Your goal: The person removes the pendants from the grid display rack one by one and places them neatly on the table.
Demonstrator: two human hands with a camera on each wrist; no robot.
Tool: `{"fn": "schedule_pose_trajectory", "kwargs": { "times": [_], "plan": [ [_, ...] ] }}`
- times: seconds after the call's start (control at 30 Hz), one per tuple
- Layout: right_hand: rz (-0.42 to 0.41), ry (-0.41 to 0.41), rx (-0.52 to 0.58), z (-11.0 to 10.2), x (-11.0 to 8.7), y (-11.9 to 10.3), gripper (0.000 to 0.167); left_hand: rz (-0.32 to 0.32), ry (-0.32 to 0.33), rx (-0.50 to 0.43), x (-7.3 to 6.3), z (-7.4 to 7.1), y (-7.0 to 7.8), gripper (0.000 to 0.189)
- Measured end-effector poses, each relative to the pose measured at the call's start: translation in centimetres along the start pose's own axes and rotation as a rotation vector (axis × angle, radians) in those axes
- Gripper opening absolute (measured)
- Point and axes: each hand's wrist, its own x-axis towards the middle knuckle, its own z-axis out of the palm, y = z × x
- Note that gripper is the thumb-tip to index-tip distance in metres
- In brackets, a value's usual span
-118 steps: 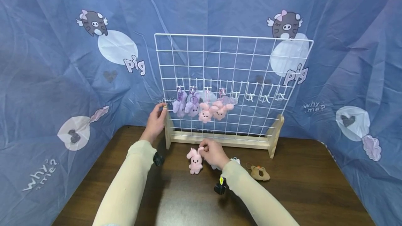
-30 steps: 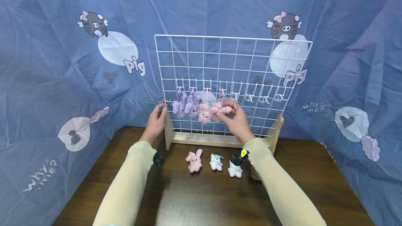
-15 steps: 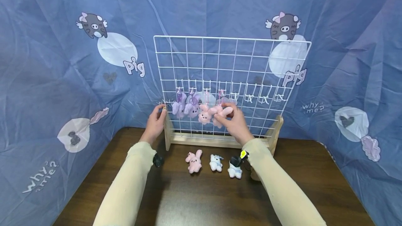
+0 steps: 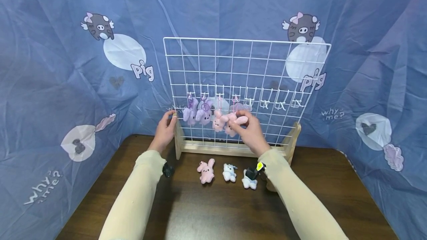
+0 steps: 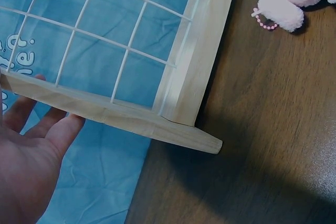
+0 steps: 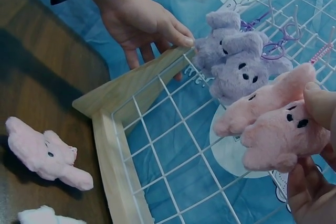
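Note:
A white wire grid rack [image 4: 265, 62] stands on wooden feet at the back of the table. At its left edge my left hand [image 4: 165, 129] holds the wooden side post [image 5: 131, 119], thumb in front and fingers behind. My right hand [image 4: 251, 130] pinches a pink bunny plush keychain [image 6: 286, 132] between thumb and fingers. This bunny hangs by a pink chain from a grid hook and presses against a second pink bunny [image 6: 255, 103] on its left. Farther left hang two purple bunny plush keychains [image 4: 191, 116], in front of the grid.
On the table in front lie a pink bunny plush [image 4: 207, 172] and two white bear plush keychains [image 4: 229, 173]. A brown plush [image 4: 271, 186] shows partly behind my right forearm. Several bare white hooks [image 4: 281, 105] line the grid's right half. Blue printed cloth [image 4: 213, 6] surrounds the table.
My right hand has risen from the pink bunny on the table to the hanging one and tilts it slightly; the neighbouring pink bunny shifts a little. My left hand stays put.

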Motion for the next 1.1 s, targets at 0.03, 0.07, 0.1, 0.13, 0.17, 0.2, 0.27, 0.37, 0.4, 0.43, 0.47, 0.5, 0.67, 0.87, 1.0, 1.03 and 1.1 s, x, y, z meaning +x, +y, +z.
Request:
{"fn": "schedule_pose_trajectory", "kwargs": {
  "times": [0.03,0.07,0.1,0.13,0.17,0.2,0.27,0.37,0.4,0.43,0.47,0.5,0.67,0.87,1.0,1.03,1.1],
  "plan": [
    [0.001,-0.003,0.009,0.0,-0.1,-0.1,0.044,0.001,0.000,0.000,0.0,0.0,0.0,0.045],
    [-0.002,-0.007,0.017,0.0,-0.1,-0.1,0.044,0.001,-0.001,0.003,0.0,0.0,-0.1,0.045],
    [-0.007,-0.008,0.020,-0.1,-0.2,-0.2,0.043,0.000,-0.001,0.004,0.0,0.0,-0.1,0.046],
    [-0.011,-0.009,0.022,-0.1,-0.2,-0.2,0.042,0.000,-0.001,0.002,0.0,0.0,-0.1,0.045],
    [-0.016,-0.010,0.024,-0.1,-0.3,-0.3,0.042,0.000,0.000,0.001,0.0,0.0,-0.1,0.045],
    [-0.020,-0.011,0.026,-0.1,-0.3,-0.4,0.041,-0.001,0.000,0.001,0.0,0.0,-0.1,0.045],
    [-0.025,-0.014,0.028,-0.1,-0.4,-0.6,0.040,-0.004,0.000,-0.002,0.0,0.0,-0.1,0.045],
    [-0.029,-0.018,0.038,-0.2,-0.5,-1.1,0.039,-0.003,0.003,-0.006,0.0,0.0,-0.1,0.045],
    [-0.032,-0.020,0.041,-0.2,-0.5,-1.3,0.039,-0.002,0.003,-0.006,0.0,0.0,0.0,0.045],
    [-0.035,-0.023,0.046,-0.3,-0.5,-1.5,0.040,-0.001,0.005,-0.008,0.0,0.0,0.0,0.045],
    [-0.038,-0.025,0.054,-0.3,-0.6,-1.7,0.040,0.001,0.006,-0.008,0.0,0.0,0.0,0.045],
    [-0.043,-0.026,0.061,-0.3,-0.6,-1.9,0.040,0.001,0.006,-0.009,0.0,0.0,0.0,0.044],
    [-0.081,-0.027,0.085,-0.5,-0.9,-2.7,0.041,0.002,0.004,-0.014,0.0,0.0,0.0,0.044],
    [-0.115,-0.035,0.145,-0.6,-1.2,-3.3,0.042,0.006,0.008,-0.004,0.1,0.0,-0.2,0.045],
    [-0.114,-0.040,0.165,-0.7,-1.4,-4.0,0.043,0.010,0.011,-0.001,0.1,0.1,-0.2,0.045],
    [-0.114,-0.040,0.164,-0.7,-1.4,-4.1,0.043,0.011,0.012,-0.002,0.2,0.1,-0.2,0.044],
    [-0.108,-0.041,0.161,-0.8,-1.6,-4.5,0.043,0.010,0.011,-0.005,0.2,0.1,-0.2,0.044]
  ]
}}
